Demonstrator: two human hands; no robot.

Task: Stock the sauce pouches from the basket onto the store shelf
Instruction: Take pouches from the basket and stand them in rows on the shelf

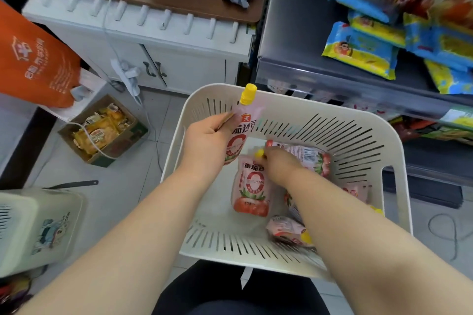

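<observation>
A cream slotted basket [394, 151] rests on my lap in the lower middle of the head view. My left hand [207, 140] grips a pink tomato sauce pouch [240, 133] with a yellow cap, held upright above the basket's far left corner. My right hand [279, 163] reaches down into the basket and pinches the yellow cap end of a second pouch [252, 192] lying flat on the bottom. Several more pouches [309, 156] lie around it, partly hidden by my right forearm. The dark store shelf [302, 33] stands at the upper right.
Blue and yellow snack bags [358, 51] fill the right part of the shelf. A white cabinet [179, 59] stands behind the basket. A cardboard box of snacks [102, 130] sits on the tiled floor at left, beside an orange bag [33, 59] and another pale basket [38, 230].
</observation>
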